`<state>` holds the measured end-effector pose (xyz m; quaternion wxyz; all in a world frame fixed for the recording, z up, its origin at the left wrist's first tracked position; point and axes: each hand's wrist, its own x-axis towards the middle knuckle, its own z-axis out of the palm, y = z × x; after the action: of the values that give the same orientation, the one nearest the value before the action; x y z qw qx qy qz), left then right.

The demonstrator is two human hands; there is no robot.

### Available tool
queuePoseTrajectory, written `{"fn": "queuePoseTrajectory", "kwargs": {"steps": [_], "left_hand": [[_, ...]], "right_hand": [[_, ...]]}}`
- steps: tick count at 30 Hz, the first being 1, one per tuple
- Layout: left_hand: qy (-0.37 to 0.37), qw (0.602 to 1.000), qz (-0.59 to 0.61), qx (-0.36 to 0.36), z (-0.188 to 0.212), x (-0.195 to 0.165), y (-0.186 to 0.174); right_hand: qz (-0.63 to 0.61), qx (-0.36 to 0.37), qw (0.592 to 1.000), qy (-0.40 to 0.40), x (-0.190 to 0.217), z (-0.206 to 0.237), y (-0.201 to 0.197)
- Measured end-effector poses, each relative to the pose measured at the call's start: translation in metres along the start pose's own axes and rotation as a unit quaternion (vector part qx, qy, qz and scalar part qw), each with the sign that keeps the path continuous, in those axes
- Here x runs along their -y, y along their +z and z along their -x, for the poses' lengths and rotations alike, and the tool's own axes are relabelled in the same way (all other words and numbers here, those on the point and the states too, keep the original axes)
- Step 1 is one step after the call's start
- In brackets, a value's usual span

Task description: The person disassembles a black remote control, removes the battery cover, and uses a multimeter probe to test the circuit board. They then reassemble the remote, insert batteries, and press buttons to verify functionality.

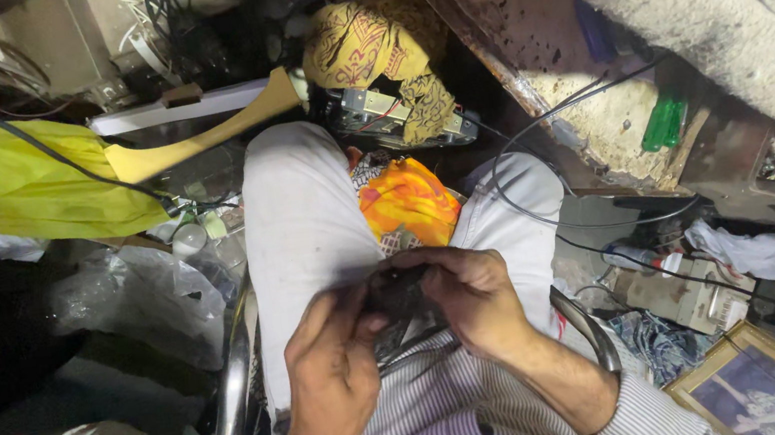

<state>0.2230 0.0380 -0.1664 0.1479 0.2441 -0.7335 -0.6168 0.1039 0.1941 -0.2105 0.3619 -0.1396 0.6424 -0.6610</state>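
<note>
left hand [330, 382] + right hand [469, 292] — both closed on small dark part [396, 292] | orange cloth [408, 199] just beyond — black cable [549, 215] right

Left hand [334, 376] and right hand [469, 297] together over lap, fingers curled

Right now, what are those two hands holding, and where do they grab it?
A small dark object, gripped by the left hand and right hand at opposite ends. What it is cannot be told.
</note>
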Motion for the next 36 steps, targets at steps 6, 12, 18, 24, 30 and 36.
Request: {"fn": "queuePoseTrajectory", "kwargs": {"steps": [6,12,18,24,30,36], "left_hand": [[-0.028,0.998,-0.027,0.05,0.005,0.019,-0.007],[-0.096,0.992,-0.048,0.067,0.013,0.033,-0.004],[-0.158,0.981,0.109,0.004,0.019,0.043,0.005],[-0.163,0.949,0.268,0.036,0.024,0.05,0.012],[-0.199,0.936,0.291,0.018,0.026,0.057,0.015],[-0.178,0.936,0.305,-0.006,0.023,0.062,0.02]], "right_hand": [[-0.034,0.029,0.991,0.126,-0.032,-0.005,0.001],[-0.124,0.066,0.984,0.111,-0.084,-0.004,-0.008],[-0.025,0.131,0.979,0.152,-0.057,-0.008,-0.006],[-0.101,0.171,0.967,0.162,-0.058,0.002,-0.012],[-0.187,0.178,0.937,0.237,-0.066,0.011,-0.021],[-0.077,0.178,0.967,0.166,-0.049,0.01,-0.021]]}}
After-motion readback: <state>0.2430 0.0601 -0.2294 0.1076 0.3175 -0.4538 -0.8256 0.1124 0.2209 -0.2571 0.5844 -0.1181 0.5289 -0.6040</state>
